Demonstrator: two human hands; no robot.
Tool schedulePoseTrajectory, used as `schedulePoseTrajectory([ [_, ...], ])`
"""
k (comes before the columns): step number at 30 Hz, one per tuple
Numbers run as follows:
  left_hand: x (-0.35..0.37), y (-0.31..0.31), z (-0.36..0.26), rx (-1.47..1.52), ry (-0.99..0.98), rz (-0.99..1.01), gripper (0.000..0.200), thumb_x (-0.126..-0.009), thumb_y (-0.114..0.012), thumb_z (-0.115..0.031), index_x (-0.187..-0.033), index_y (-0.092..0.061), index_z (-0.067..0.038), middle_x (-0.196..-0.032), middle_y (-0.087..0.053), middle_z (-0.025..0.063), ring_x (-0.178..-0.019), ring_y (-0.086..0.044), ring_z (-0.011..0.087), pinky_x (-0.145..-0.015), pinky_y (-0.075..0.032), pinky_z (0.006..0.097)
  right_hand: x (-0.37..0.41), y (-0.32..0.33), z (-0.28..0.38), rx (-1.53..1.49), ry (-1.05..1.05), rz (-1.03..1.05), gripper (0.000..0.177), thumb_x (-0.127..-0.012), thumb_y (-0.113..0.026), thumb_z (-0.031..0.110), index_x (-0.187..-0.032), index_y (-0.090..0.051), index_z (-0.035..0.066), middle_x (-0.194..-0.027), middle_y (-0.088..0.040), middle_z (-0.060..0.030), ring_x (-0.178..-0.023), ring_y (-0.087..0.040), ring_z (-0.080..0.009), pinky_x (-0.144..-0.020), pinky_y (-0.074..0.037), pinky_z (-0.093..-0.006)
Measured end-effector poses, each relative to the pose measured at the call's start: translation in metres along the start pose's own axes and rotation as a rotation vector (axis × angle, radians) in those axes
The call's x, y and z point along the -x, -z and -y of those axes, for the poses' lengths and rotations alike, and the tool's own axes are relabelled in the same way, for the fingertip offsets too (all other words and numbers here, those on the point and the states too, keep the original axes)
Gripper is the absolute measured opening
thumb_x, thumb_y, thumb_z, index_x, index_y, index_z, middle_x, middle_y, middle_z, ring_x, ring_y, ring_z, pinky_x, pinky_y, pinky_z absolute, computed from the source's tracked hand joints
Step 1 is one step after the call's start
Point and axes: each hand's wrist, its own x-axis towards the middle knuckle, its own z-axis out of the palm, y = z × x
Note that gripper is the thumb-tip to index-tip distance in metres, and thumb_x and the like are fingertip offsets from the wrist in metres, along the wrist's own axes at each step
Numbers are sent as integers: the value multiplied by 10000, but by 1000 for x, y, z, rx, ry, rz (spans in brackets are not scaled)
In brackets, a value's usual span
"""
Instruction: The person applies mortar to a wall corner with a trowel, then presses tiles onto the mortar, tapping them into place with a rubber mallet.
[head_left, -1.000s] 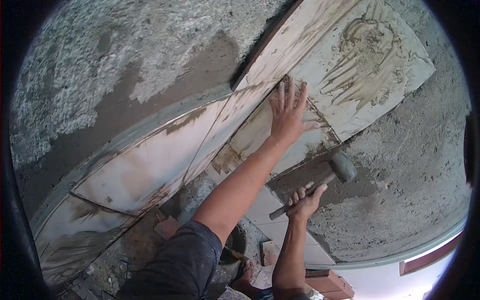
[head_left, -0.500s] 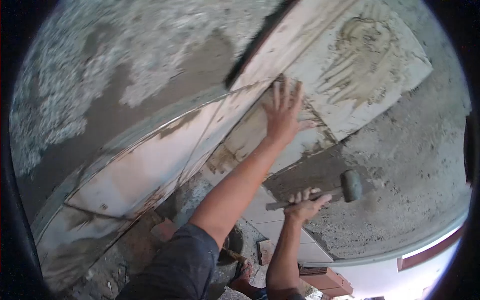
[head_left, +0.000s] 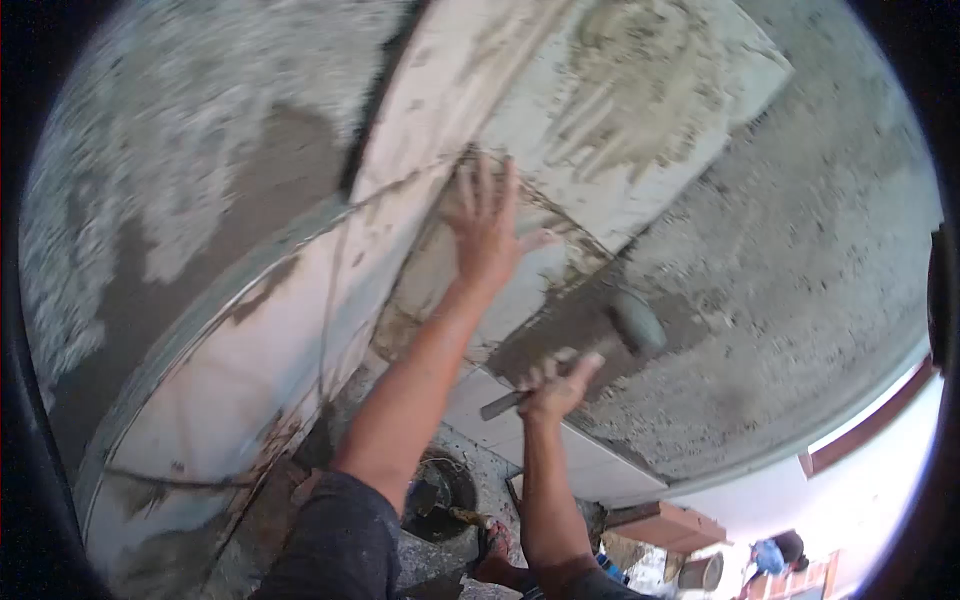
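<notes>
My left hand (head_left: pixel 488 238) lies with fingers spread on a mortar-stained tile (head_left: pixel 515 295), its fingertips near the corner where this tile meets the wall tiles (head_left: pixel 270 345). My right hand (head_left: pixel 552 392) is wrapped round the handle of a rubber mallet (head_left: pixel 640 322). The mallet's dark head is blurred and overlaps a dark patch of mortar beside the tile's outer edge. A larger pale tile (head_left: pixel 715 75), smeared with wet mortar, adjoins the far edge of the tile under my left hand.
Rough grey cement (head_left: pixel 800 230) spreads to the right. Near my feet stands a dark bucket (head_left: pixel 440 495). Reddish-brown stacked pieces (head_left: pixel 665 527) sit at the lower right, with another bucket (head_left: pixel 700 572) and a person (head_left: pixel 780 552) beyond. Rough plaster (head_left: pixel 200 130) covers the upper left.
The view has swung, so the scene sits further left. My right hand has tilted the mallet, its head now angled further up the frame. My left hand stays on the tile.
</notes>
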Motion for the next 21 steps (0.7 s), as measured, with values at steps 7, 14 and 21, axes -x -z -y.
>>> schedulePoseTrajectory([
  [7, 1, -1, -4, -78, 48, 68, 1163, -723, -741, -624, -1608, -139, -169, -1659, -69, 188, -1476, -130, 495, -1129, -205, 671, 5, 0, 6, 25, 2, 194, 602, -947, -376, 744, -873, -464, 152, -579, -333, 17, -421, -298, -137, -386, -272, -326],
  [14, 2, 1, -4, -143, -11, 6, 1135, -747, -701, -648, -1608, -138, -169, -1653, -89, 193, -1461, -162, 498, -1100, -255, 679, 10, -3, 6, 173, -43, 284, 609, -959, -371, 728, -874, -468, 133, -571, -340, 16, -419, -312, -135, -382, -283, -312],
  [21, 3, 0, -5, -153, 32, 45, 1134, -738, -724, -624, -1608, -148, -180, -1655, -96, 177, -1469, -153, 492, -1090, -267, 692, 10, 4, 11, -103, -4, 289, 620, -949, -365, 747, -891, -465, 138, -585, -353, 5, -424, -310, -150, -393, -303, -336],
])
